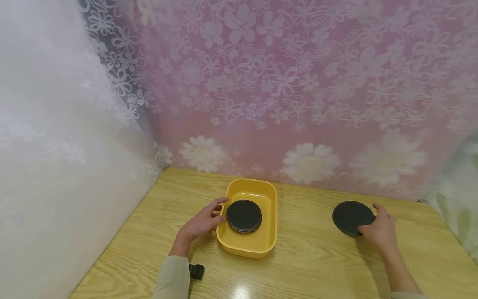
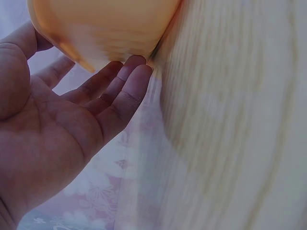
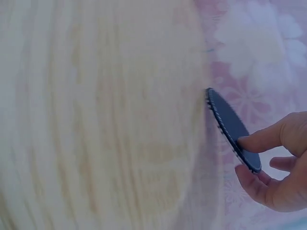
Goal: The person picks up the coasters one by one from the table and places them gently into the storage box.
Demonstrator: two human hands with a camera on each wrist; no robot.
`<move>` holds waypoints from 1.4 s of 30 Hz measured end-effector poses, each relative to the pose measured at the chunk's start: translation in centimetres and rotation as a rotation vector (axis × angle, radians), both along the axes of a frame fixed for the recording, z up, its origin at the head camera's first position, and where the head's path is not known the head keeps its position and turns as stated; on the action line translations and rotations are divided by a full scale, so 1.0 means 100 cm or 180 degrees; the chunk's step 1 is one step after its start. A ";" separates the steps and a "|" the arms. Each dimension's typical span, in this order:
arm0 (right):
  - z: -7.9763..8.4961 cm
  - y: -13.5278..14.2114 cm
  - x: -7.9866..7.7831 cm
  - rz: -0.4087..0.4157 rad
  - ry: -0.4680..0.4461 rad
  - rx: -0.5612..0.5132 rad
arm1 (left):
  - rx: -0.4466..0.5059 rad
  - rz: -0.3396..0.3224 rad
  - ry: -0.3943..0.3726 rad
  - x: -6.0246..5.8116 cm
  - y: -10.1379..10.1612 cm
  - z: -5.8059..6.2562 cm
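Observation:
A yellow oblong tub [image 1: 268, 232] stands on the table, and in it lies a stack of round black coasters [image 1: 244, 215] with a patterned edge. My left hand [image 1: 203, 222] holds the tub's left side. Its fingers [image 2: 127, 93] bend against the outer wall, and the thumb reaches the rim. Away to the right, my right hand [image 1: 381, 228] pinches a round black coaster [image 1: 351, 216] by its near right edge. Seen from the right wrist, this coaster [image 3: 230, 120] tilts over the table, its rim beaded, the thumb on its dark face and fingers beneath.
The wooden table [image 1: 306, 253] ends at the back against a pink flowered curtain [image 1: 254, 124]. A pale curtain [image 1: 67, 158] hangs along the left side. By the left sleeve [image 1: 171, 276] a small black object [image 1: 196, 271] shows.

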State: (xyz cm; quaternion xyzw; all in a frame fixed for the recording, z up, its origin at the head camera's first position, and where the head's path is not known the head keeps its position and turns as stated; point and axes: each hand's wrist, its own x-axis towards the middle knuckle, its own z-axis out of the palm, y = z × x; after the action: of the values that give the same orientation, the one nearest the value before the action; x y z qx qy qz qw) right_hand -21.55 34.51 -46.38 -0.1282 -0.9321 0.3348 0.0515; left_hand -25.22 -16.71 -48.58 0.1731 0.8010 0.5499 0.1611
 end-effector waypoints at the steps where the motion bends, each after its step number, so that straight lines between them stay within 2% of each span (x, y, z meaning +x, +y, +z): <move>1: 0.001 0.001 0.001 0.0028 0.0031 -0.0032 | -0.0001 0.0004 0.0006 0.000 0.000 0.000; 9: 0.008 0.002 0.014 0.0143 0.0045 -0.0550 | -0.0046 0.0074 0.0000 -0.002 0.001 -0.003; 17: 0.011 -0.007 0.021 -0.0017 -0.0041 -0.1195 | -0.0049 0.0118 -0.0024 -0.005 0.004 -0.003; 21: 0.005 -0.005 0.026 -0.0058 -0.0114 -0.1769 | -0.0036 0.0088 -0.0023 -0.004 0.005 -0.005; 25: -0.005 -0.002 0.033 -0.0211 -0.0241 -0.2458 | -0.0071 0.0027 -0.0015 -0.002 0.006 -0.009; 31: -0.015 -0.002 0.033 -0.0345 -0.0219 -0.3154 | -0.0049 0.0035 -0.0028 0.000 0.003 -0.009; 33: -0.016 -0.002 0.032 -0.0339 -0.0197 -0.3314 | -0.0044 0.0060 -0.0033 0.001 0.002 -0.007; 42: -0.016 -0.010 0.031 -0.0289 -0.0195 -0.3593 | -0.0043 0.0079 -0.0065 0.002 0.002 0.001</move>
State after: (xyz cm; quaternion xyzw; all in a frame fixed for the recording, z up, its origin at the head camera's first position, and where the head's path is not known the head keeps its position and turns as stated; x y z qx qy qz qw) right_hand -18.44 33.52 -48.01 -0.1855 -0.6032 0.7748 -0.0377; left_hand -25.00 -16.49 -48.45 0.1565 0.8051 0.5483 0.1635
